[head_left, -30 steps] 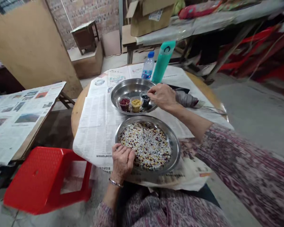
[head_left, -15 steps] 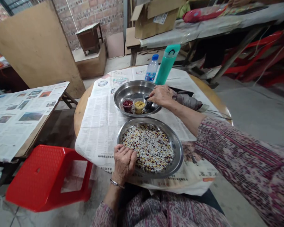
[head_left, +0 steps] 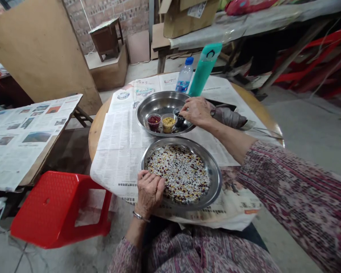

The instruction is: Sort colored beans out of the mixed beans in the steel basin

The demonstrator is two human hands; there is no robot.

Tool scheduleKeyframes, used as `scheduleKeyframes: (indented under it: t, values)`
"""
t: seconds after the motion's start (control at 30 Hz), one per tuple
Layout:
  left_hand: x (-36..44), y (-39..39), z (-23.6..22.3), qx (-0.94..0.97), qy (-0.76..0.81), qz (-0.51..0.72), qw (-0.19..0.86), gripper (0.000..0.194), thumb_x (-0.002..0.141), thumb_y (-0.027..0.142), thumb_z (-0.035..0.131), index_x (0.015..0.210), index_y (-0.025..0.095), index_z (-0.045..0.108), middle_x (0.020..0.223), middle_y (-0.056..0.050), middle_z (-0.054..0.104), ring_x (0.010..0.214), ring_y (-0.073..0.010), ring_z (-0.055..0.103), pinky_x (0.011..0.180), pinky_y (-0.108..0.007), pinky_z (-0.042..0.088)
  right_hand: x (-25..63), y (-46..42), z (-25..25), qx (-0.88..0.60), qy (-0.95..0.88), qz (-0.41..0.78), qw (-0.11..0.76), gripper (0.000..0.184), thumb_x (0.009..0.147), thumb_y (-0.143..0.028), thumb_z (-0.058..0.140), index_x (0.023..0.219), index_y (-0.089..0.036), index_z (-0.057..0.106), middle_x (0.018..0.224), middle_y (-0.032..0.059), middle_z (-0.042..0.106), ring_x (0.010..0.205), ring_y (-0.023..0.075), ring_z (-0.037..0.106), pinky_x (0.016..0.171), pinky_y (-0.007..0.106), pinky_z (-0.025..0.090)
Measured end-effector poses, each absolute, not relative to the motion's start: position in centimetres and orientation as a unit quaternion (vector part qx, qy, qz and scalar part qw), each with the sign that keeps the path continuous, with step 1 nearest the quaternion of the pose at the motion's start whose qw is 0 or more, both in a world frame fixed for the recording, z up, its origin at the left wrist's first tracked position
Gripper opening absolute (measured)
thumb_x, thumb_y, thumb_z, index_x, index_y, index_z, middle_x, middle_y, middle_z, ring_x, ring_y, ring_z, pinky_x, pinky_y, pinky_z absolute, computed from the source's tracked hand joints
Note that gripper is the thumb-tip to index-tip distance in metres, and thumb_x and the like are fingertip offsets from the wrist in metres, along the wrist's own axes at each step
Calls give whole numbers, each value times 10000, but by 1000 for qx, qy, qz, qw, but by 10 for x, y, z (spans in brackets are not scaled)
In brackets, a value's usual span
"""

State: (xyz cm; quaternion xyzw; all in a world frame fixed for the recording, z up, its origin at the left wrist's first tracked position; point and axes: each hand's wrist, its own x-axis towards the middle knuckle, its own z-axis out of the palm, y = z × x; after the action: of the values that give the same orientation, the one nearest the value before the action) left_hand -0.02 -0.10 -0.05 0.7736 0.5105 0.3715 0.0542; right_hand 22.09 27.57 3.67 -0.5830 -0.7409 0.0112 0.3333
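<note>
Left hand [head_left: 149, 190]: curled at your tray's [head_left: 217, 185] edge, grip unclear
Right hand [head_left: 197, 111]: narrow over cup [head_left: 179, 121], hold unclear
Cup: upright, inside basin's [head_left: 151, 104] near-right edge

We saw a round steel tray [head_left: 216, 184] lying flat just below the frame's center, its bottom spread with mixed grains [head_left: 182, 172] – white, dark red, yellow and black. In the upper middle sat a steel basin [head_left: 156, 101], where we counted three upright clear cups: a red-bean cup [head_left: 154, 122], a yellow-bean cup [head_left: 168, 124] and – partly hidden – a dark-filled cup [head_left: 180, 121].
</note>
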Motion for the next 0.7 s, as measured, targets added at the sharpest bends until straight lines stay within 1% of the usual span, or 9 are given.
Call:
scheduleKeyframes:
  t: [0.07,0.13,0.2,0.27,0.33,0.43,0.5,0.7]
  values:
    - [0,-1,-1,771,511,375,57,376,1004,215,374,665,185,537,632,10,581,647,-129,532,879,-355,369,217,256,48,-610,-721,23,328,172,838,-233,601,697,-157,662,1166,136,657,1160,312,511,977,550,411]
    - [0,-1,-1,770,512,377,59,374,1001,211,376,664,186,538,635,10,586,648,-130,536,879,-356,367,212,225,55,-562,-743,23,364,143,841,-233,588,732,-185,667,1213,123,642,1173,297,521,1004,533,420]
    - [0,-1,-1,770,511,376,59,373,1000,213,377,666,186,538,635,9,586,651,-131,535,876,-355,367,208,184,55,-485,-782,41,390,153,860,-265,577,752,-211,670,1193,105,651,1143,285,553,1014,539,428]
    - [0,-2,0,772,512,374,58,373,1002,218,372,672,186,542,638,7,587,653,-132,533,874,-356,367,203,140,47,-399,-834,97,368,142,873,-266,575,785,-216,674,1152,88,670,1134,270,572,997,524,456]
    - [0,-2,1,774,512,368,58,381,1005,217,360,674,186,546,651,4,598,655,-133,535,876,-360,366,198,100,34,-325,-875,135,331,129,874,-224,578,783,-224,669,1134,69,681,1137,250,573,988,504,467]
    - [0,-2,3,777,517,353,63,390,1006,206,344,683,187,562,685,-6,627,680,-137,555,886,-368,369,190,66,14,-253,-915,144,278,124,867,-158,580,814,-226,670,1125,49,689,1147,231,569,1002,470,459]
    - [0,-2,4,776,523,346,62,401,1006,203,333,683,187,570,693,-11,638,691,-140,565,889,-373,371,189,65,5,-263,-921,120,262,142,867,-138,568,822,-220,674,1116,55,692,1124,234,574,991,459,456]
    - [0,-1,2,772,521,358,60,414,1007,207,323,667,187,558,670,-2,633,678,-135,578,893,-375,373,194,102,-1,-451,-845,75,279,185,885,-157,524,905,-211,699,1069,74,699,1024,247,577,854,405,467]
